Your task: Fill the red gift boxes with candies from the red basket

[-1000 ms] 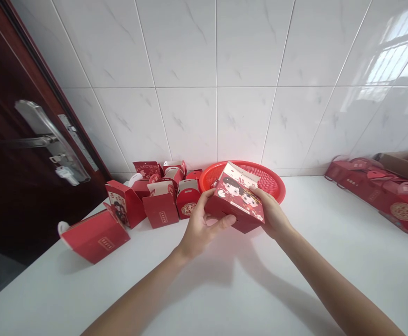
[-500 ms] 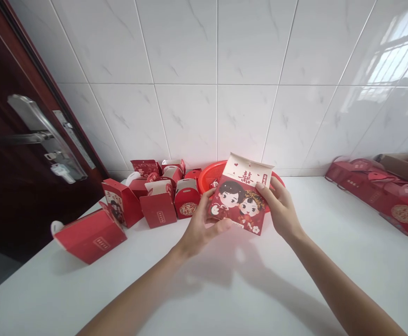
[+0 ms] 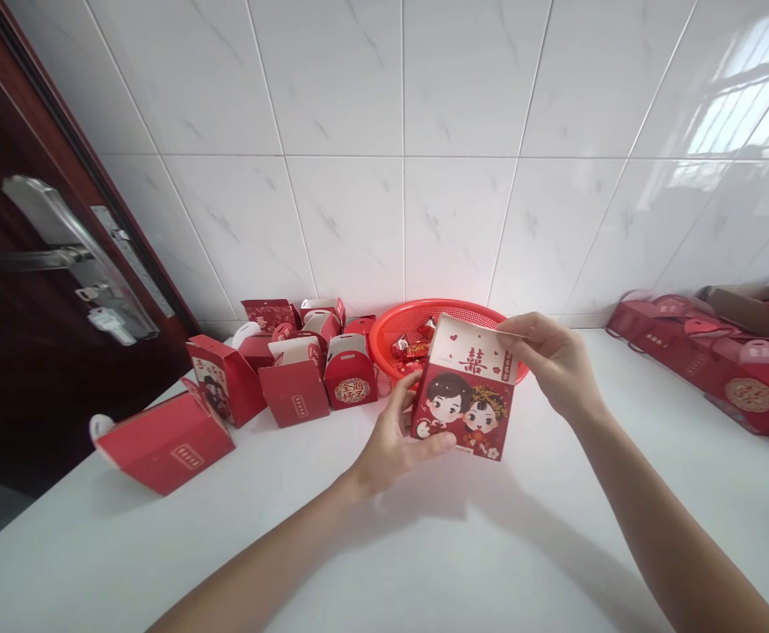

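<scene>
A red and cream cardboard candy box (image 3: pixel 467 396), printed with a cartoon couple and a double-happiness sign, is held up above the white table. My left hand (image 3: pixel 401 440) grips its lower left side, thumb across the front and fingers behind. With thumb and fingers pinched together, my right hand (image 3: pixel 548 352) holds the upper right corner of the cream flap. Behind the box stands a red plastic basket (image 3: pixel 390 321) with wrapped candies (image 3: pixel 417 349) in it, partly hidden by the box and right hand.
Several red boxes (image 3: pixel 295 393) stand grouped left of the basket, and one lies tilted (image 3: pixel 166 444) near the table's left edge. More red boxes (image 3: pixel 707 352) line the right side. A tiled wall (image 3: pixel 337 229) closes off the back; a door handle (image 3: pixel 61 255) is at left.
My right hand has shifted from the box's right side up to the flap's corner. The box has moved slightly right and down, uncovering more of the basket and candies.
</scene>
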{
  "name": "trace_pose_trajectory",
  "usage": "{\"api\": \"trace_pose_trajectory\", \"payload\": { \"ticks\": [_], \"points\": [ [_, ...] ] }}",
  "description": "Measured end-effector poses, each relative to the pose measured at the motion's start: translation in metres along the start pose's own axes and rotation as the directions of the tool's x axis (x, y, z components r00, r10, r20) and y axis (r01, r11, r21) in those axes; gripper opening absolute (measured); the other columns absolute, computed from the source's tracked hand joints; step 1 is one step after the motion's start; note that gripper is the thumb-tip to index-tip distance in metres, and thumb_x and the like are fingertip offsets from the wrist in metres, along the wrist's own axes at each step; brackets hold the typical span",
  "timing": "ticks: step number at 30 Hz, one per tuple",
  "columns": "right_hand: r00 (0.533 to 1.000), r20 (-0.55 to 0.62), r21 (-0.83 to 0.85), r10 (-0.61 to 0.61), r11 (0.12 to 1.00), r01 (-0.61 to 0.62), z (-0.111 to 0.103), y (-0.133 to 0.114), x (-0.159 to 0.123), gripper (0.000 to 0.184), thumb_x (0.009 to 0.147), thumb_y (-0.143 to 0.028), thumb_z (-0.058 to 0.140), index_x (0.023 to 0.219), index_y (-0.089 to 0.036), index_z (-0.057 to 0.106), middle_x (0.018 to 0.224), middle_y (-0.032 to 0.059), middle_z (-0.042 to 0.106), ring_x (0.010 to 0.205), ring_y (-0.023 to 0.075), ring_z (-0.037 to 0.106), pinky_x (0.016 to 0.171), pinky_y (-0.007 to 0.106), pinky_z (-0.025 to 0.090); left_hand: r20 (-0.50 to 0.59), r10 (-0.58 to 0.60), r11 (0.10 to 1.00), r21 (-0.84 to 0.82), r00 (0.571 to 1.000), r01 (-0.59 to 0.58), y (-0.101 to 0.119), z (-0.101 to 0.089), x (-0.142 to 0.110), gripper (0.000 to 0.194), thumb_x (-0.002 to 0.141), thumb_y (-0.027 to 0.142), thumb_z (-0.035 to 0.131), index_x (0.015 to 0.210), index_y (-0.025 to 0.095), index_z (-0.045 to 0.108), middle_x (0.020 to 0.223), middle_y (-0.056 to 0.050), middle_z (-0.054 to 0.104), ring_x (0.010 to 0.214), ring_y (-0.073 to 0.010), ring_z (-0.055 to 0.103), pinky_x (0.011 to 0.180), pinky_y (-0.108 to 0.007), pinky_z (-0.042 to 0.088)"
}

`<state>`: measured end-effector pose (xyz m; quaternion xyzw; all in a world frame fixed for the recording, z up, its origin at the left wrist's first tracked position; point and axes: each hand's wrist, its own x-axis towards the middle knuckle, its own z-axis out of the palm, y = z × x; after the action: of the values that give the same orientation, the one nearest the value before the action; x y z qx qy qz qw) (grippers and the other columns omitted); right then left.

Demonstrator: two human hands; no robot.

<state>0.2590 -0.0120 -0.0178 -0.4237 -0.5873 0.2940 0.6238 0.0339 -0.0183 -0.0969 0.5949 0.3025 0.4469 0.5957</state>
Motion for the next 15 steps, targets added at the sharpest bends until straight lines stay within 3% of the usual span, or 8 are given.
{"api": "trace_pose_trajectory", "payload": {
  "ticks": [4, 7, 9, 12, 15],
  "points": [
    [0.994, 0.038, -0.101, -0.106, 0.989, 0.109, -0.029, -0.013, 0.004, 0.011, 0.070, -0.032, 0.082, 0.074, -0.023, 0.078, 0.078, 0.0046, 0.073, 0.073, 0.0198, 0.066, 0.066, 0.033, 0.053, 0.114, -0.030, 0.992, 0.125, 0.993, 0.016, -0.033, 0.004, -0.006, 0.088, 0.072, 0.041, 0.086, 0.145, 0.028, 0.038, 0.135, -0.013, 0.059, 0.097, -0.0224, 0.070, 0.089, -0.040, 0.055],
    [0.981, -0.094, -0.179, -0.170, 0.972, 0.151, -0.070, -0.022, 0.004, 0.011, 0.065, -0.026, 0.084, 0.073, -0.022, 0.079, 0.077, 0.0051, 0.073, 0.074, 0.0195, 0.066, 0.068, 0.034, 0.052, 0.124, -0.108, 0.972, 0.222, 0.986, 0.079, -0.055, 0.006, -0.010, 0.071, 0.076, 0.039, 0.080, 0.138, 0.026, 0.046, 0.124, -0.010, 0.061, 0.080, -0.0151, 0.067, 0.086, -0.038, 0.053],
    [0.957, -0.244, -0.214, -0.156, 0.971, 0.104, -0.103, -0.022, 0.001, 0.010, 0.064, -0.019, 0.084, 0.073, -0.020, 0.080, 0.079, 0.0058, 0.073, 0.075, 0.0189, 0.065, 0.071, 0.035, 0.052, 0.121, -0.132, 0.961, 0.257, 0.984, 0.098, -0.061, 0.008, -0.011, 0.059, 0.078, 0.036, 0.077, 0.131, 0.024, 0.053, 0.117, -0.008, 0.064, 0.078, -0.0141, 0.065, 0.086, -0.038, 0.052],
    [0.847, -0.529, -0.265, -0.058, 0.959, -0.100, -0.149, -0.011, -0.007, 0.013, 0.070, -0.005, 0.078, 0.069, -0.018, 0.078, 0.075, 0.0079, 0.074, 0.070, 0.0170, 0.064, 0.072, 0.037, 0.051, 0.112, -0.130, 0.957, 0.275, 0.985, 0.095, -0.062, 0.010, -0.011, 0.045, 0.080, 0.034, 0.074, 0.121, 0.022, 0.062, 0.107, -0.007, 0.067, 0.081, -0.0164, 0.064, 0.084, -0.037, 0.052],
    [0.771, -0.634, -0.401, -0.067, 0.880, -0.254, -0.186, 0.007, -0.015, 0.024, 0.072, 0.003, 0.072, 0.062, -0.018, 0.076, 0.068, 0.0085, 0.072, 0.062, 0.0150, 0.062, 0.063, 0.036, 0.049, 0.126, -0.122, 0.950, 0.301, 0.984, 0.079, -0.059, 0.011, -0.010, 0.036, 0.079, 0.035, 0.074, 0.111, 0.020, 0.067, 0.100, -0.007, 0.069, 0.083, -0.0187, 0.065, 0.083, -0.037, 0.052]
  ]
}}
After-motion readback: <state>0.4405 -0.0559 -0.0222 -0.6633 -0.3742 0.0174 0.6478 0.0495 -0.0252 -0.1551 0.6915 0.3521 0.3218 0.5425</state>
